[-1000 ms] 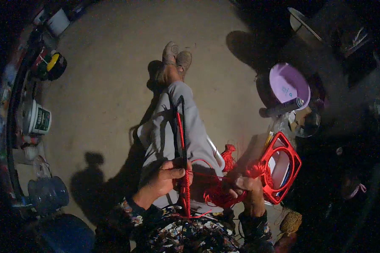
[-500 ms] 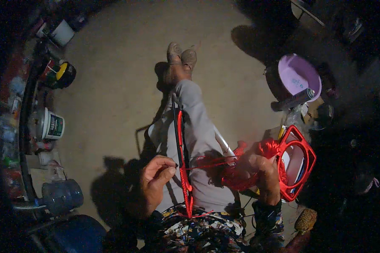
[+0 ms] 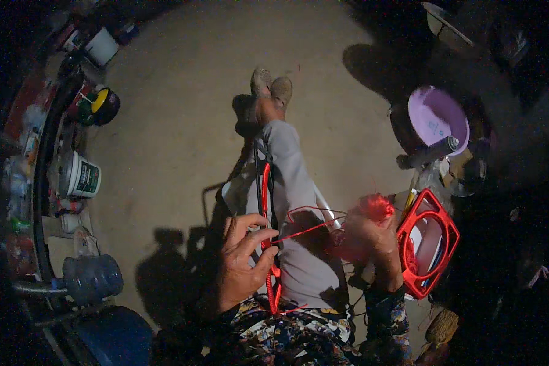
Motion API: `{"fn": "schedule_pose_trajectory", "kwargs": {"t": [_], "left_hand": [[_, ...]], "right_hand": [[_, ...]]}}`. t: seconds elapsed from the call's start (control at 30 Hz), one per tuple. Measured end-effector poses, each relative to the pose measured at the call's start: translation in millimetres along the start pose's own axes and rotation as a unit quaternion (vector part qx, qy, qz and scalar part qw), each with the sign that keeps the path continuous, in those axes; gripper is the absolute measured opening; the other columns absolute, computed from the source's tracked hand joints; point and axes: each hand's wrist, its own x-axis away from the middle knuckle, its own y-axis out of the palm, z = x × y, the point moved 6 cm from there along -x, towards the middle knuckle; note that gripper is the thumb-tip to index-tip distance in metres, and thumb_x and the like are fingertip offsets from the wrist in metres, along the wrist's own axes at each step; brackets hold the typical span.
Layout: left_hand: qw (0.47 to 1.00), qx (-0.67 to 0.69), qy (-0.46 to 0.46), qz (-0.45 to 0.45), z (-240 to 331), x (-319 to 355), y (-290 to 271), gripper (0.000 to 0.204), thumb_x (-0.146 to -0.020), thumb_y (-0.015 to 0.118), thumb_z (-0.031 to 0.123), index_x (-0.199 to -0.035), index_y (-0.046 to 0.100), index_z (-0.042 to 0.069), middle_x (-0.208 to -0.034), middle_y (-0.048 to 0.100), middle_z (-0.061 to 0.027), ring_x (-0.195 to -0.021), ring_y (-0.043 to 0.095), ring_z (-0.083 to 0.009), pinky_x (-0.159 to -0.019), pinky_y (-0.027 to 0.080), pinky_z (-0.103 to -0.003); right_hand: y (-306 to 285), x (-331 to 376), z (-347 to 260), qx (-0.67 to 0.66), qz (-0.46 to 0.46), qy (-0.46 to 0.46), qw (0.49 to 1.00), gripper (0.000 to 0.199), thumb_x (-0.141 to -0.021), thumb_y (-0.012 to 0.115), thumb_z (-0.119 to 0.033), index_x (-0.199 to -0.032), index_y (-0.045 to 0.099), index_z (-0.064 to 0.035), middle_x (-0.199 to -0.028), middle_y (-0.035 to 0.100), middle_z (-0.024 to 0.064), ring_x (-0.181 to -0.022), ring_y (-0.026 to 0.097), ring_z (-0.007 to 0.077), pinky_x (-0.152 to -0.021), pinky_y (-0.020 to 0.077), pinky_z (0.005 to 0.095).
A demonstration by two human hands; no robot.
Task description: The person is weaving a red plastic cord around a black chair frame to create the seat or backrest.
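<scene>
Across the person's lap, over the grey trousers [image 3: 293, 174], lies a slim black frame [image 3: 258, 177], partly covered in red, and that's where the work is. One red cord [image 3: 305, 230] runs from it, taut and slightly rising, over to the right. At the frame, the left hand [image 3: 244, 259] curls in, thumb and forefinger either side of the cord's start; whether they actually pinch it, I can't tell. Over on the other side, the right hand [image 3: 378, 238] closes round a bundle of red cord [image 3: 377, 206], its outline badly blurred.

It looks like winding, and tension is everything here! The straight strand is the good sign; a steady pull from the right, with the left steadying the frame, should make each turn bite. Best to lay every turn snug against its neighbour, no crossing, no gaps. And watch that second strand [image 3: 311, 208], looping slack just above the tight one: it could snag or twist in, so it's worth clearing. The bundle wants a loose enough grip to pay out cleanly, well clear of the red openwork holder [image 3: 416, 288] right beside it, whose corners could catch a stray loop.
</scene>
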Motion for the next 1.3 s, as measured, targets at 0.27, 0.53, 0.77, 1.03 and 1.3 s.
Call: {"fn": "schedule_pose_trajectory", "kwargs": {"t": [0.27, 0.53, 0.77, 1.03, 1.3], "left_hand": [[0.999, -0.001, 0.026, 0.04, 1.1, 8.9, -17.1, 0.033, -0.067, 0.068, 0.004, -0.099, 0.061, 0.004, -0.112, 0.054, -0.0146, -0.103, 0.052, -0.0288, -0.091, 0.04, -0.036], [0.983, -0.072, 0.168, -0.028, 8.5, 5.6, 15.0, 0.04, -0.068, 0.068, 0.006, -0.107, 0.058, 0.004, -0.117, 0.054, -0.013, -0.112, 0.049, -0.0319, -0.098, 0.034, -0.045], [0.977, 0.157, -0.052, 0.136, -38.6, 21.5, -20.6, 0.029, -0.079, 0.061, 0.013, -0.106, 0.058, 0.001, -0.111, 0.057, -0.0113, -0.104, 0.053, -0.0211, -0.091, 0.041, -0.033], [0.959, 0.218, -0.129, 0.125, -16.4, 2.7, -35.7, 0.026, -0.08, 0.064, 0.015, -0.101, 0.059, 0.0, -0.094, 0.06, -0.0082, -0.087, 0.056, -0.0155, -0.078, 0.044, -0.027], [0.984, 0.156, -0.049, 0.071, 1.9, -22.8, -48.4, 0.037, -0.076, 0.072, 0.019, -0.103, 0.057, -0.001, -0.084, 0.061, -0.0071, -0.077, 0.057, -0.0134, -0.073, 0.046, -0.027]], "right_hand": [[-17.7, 11.0, 28.2, -0.093, 0.038, 0.144, 0.985, 0.021, -0.069, 0.069, -0.019, -0.062, 0.056, -0.0037, -0.059, 0.057, 0.0015, -0.05, 0.055, 0.0111, -0.045, 0.043, 0.026], [-11.2, 9.7, -4.5, 0.069, -0.071, 0.029, 0.995, 0.026, -0.069, 0.068, -0.012, -0.09, 0.057, -0.0013, -0.073, 0.06, 0.0044, -0.057, 0.058, 0.0138, -0.054, 0.0481, 0.0271], [1.6, 0.5, -3.0, 0.266, -0.046, 0.041, 0.962, 0.033, -0.073, 0.064, -0.012, -0.101, 0.05, -0.0039, -0.08, 0.06, 0.0081, -0.065, 0.059, 0.0168, -0.055, 0.0499, 0.0324], [101.1, 26.1, -60.7, 0.488, -0.228, -0.294, 0.79, 0.04, -0.071, 0.069, -0.016, -0.101, 0.045, -0.0037, -0.071, 0.058, 0.0189, -0.06, 0.059, 0.0332, -0.053, 0.0451, 0.0402], [143.6, 38.2, -87.5, 0.416, -0.247, -0.508, 0.712, 0.029, -0.079, 0.05, -0.007, -0.107, 0.045, -0.0021, -0.071, 0.057, 0.0157, -0.07, 0.058, 0.034, -0.062, 0.0432, 0.0382]]}}
